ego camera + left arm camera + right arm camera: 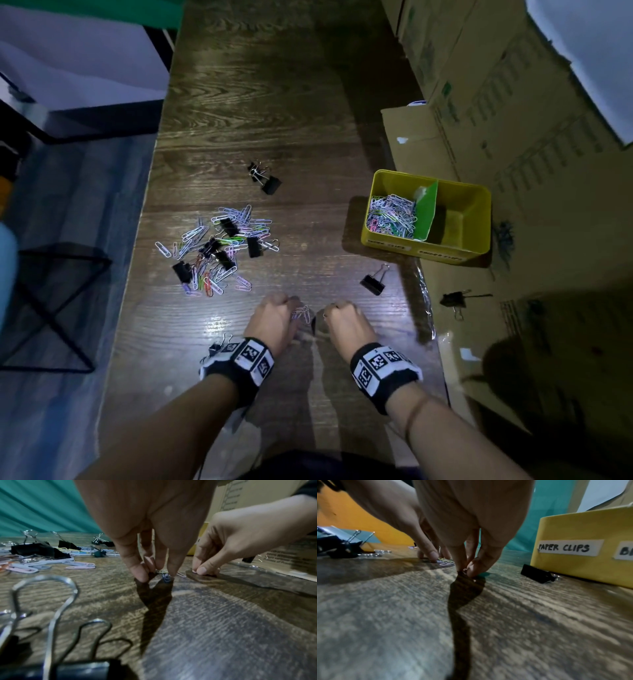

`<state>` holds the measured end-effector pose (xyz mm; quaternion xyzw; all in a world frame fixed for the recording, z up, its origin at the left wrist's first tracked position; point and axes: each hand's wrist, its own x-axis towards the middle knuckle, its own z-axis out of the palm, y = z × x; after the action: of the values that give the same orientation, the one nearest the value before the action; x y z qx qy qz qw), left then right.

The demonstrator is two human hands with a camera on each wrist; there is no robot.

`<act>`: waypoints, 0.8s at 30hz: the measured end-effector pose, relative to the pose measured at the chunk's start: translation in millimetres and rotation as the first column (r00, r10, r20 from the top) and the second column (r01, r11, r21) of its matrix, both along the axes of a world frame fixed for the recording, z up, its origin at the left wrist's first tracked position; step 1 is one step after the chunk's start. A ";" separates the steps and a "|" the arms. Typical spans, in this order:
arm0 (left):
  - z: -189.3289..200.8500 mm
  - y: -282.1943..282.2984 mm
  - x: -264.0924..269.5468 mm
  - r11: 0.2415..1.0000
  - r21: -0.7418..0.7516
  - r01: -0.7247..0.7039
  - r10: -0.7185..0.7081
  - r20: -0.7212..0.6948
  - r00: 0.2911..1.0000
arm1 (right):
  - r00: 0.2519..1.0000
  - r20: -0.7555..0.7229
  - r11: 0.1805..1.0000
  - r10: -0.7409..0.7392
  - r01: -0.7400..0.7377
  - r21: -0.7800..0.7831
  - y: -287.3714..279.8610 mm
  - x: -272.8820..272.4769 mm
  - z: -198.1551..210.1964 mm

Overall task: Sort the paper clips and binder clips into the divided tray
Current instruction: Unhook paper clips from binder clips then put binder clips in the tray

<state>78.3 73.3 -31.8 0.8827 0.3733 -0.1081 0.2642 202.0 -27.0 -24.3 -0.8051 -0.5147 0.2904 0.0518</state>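
On table point(274, 102), hands pinching paper clips point(302, 313).

Yellow divided tray point(376, 205) at far right, green divider point(426, 214) slanting across. Left compartment, labelled "PAPER CLIPS", holds heap of pastel paper clips point(392, 214); right compartment looks bare, shadowed. Mixed pile point(219, 248) centre-left: pastel & white paper clips w/ several black binder clips among them, lying flat. Two black binder clips point(263, 178) apart, farther back. One black binder clip point(374, 281) near front of tray, handles up. Another point(219, 344) at near left, partly hidden. Small bunch of paper clips point(302, 313) at near centre.
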 end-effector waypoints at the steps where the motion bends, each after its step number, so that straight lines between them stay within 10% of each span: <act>1: -1.7 -0.2 0.7 1.000 0.004 0.001 -0.001 -0.004 1.000 | 1.000 0.003 1.000 -0.010 0.010 -0.003 0.2 -1.7 -0.3; 24: -2.2 -8.0 15.8 0.980 -0.026 -0.199 0.188 -0.224 0.956 | 0.985 -0.063 0.987 -0.159 0.161 0.022 16.9 -32.6 -9.4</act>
<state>94.1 65.4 -33.9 0.8178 0.4820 -0.1882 0.2518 169.3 -10.1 -33.7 -0.8337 -0.4503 0.3030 0.1014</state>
